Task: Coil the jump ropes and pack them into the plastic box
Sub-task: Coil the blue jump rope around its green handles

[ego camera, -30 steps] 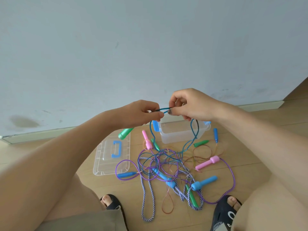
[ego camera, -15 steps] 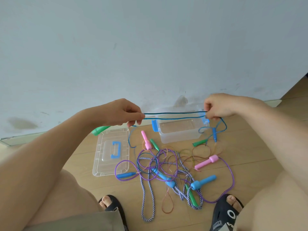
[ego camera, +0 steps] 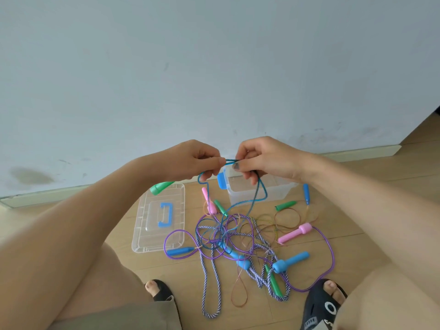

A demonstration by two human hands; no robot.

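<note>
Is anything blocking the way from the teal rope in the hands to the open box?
Nothing visible does. Both hands, left and right, pinch the thin teal cord directly above the lidless clear plastic box; its removed lid lies aside on the floor.

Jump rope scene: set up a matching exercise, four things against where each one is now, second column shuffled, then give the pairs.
Things
1. blue rope
2. box lid
3. plastic box
4. striped rope

Places
A. flat on the floor, blue handle facing up
B. pinched between left hand and right hand, hanging down to the pile
C. lying on the floor between the two feet
D. standing open on the floor near the wall, behind the hands

Pairs: 1-B, 2-A, 3-D, 4-C
</note>
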